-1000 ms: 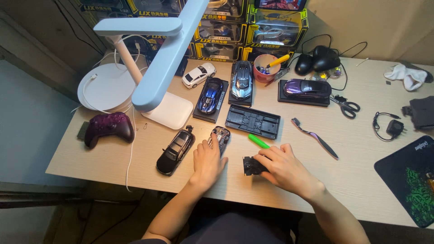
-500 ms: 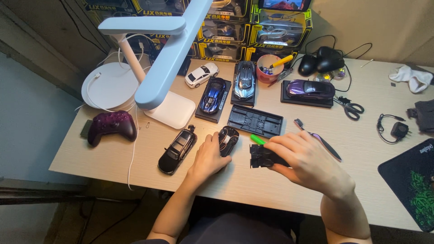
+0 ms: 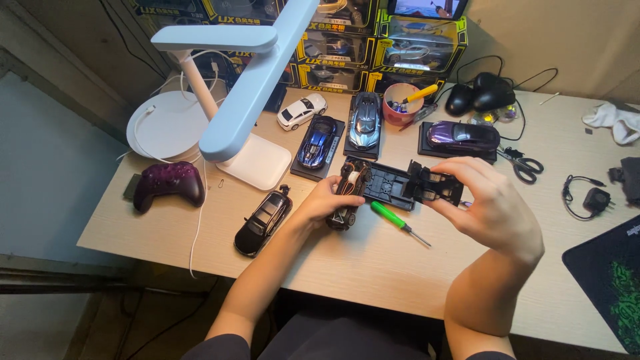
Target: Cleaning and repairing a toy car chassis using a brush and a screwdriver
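- We see the left hand [image 3: 327, 200] at the centre of the frame, fingers curled around an opened toy car chassis [image 3: 350, 193] that shows orange wiring; the chassis rests on the wooden desk [image 3: 373, 260].
- The right hand [image 3: 490, 207] is raised to the right of centre, thumb and fingertips pinching a small black car part [image 3: 433, 188] held just above the desk.
- Between the two hands lies a dark flat base plate [image 3: 388, 185], touching the chassis on its left edge.
- Just below that plate a green-handled screwdriver [image 3: 399, 223] lies slantwise on the desk, apart from both hands.
- Left of the left hand sits a black toy car [image 3: 263, 222], near the wrist but not touching it.
- In the upper middle we find a blue model car [image 3: 319, 141] and a silver-blue model car [image 3: 365, 120] on dark stands, with a white toy car [image 3: 302, 111] beside them.
- A purple model car [image 3: 462, 135] stands on its base at the upper right, next to black scissors [image 3: 523, 165].
- A white desk lamp [image 3: 247, 100] fills the upper left, and a dark purple game controller [image 3: 167, 185] lies at the left edge of the desk.
- A pink cup [image 3: 403, 103] with tools stands in front of boxed model cars at the top.
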